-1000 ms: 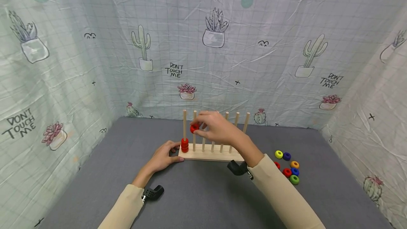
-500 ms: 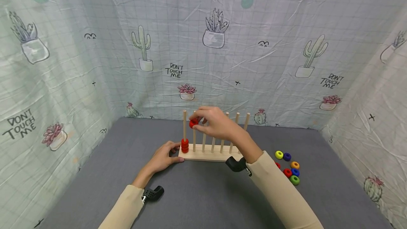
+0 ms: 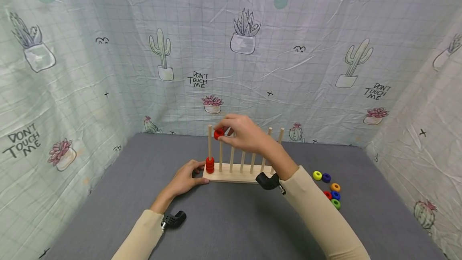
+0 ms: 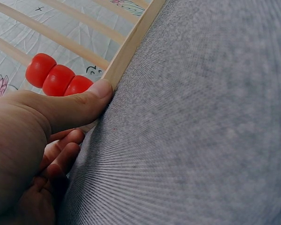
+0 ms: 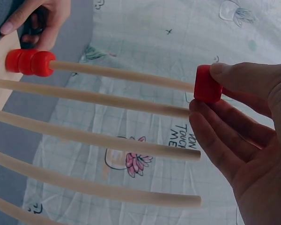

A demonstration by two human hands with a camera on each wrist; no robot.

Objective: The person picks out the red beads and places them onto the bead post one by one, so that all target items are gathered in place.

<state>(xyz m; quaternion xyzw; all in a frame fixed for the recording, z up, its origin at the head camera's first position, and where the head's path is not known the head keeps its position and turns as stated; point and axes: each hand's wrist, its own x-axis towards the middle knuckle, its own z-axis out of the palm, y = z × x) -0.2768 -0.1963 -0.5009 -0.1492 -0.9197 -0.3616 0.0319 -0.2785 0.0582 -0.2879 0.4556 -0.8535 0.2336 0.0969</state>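
Observation:
A light wooden peg rack [image 3: 234, 176] with a row of upright pegs stands on the table. Three red beads [image 3: 210, 165] are stacked at the bottom of its leftmost peg. My left hand [image 3: 187, 176] grips the left end of the base, thumb [image 4: 91, 96] on the front edge. Between thumb and fingers, my right hand [image 3: 242, 133] pinches another red bead [image 5: 208, 84] high up by the leftmost peg tops. In the right wrist view this bead lines up with the leftmost peg's [image 5: 122, 74] tip; whether it touches I cannot tell.
On the grey table [image 3: 223, 228] at right lie loose beads: yellow [image 3: 317, 175], purple [image 3: 326, 177], orange [image 3: 335, 187], blue [image 3: 335, 196], green [image 3: 335, 204] and red [image 3: 327, 195]. A printed cloth [image 3: 267, 71] hangs behind the table and along both sides.
My right hand has risen with the red bead and drifted slightly left. One loose red bead at right is now hidden by the right sleeve. The left hand stays put.

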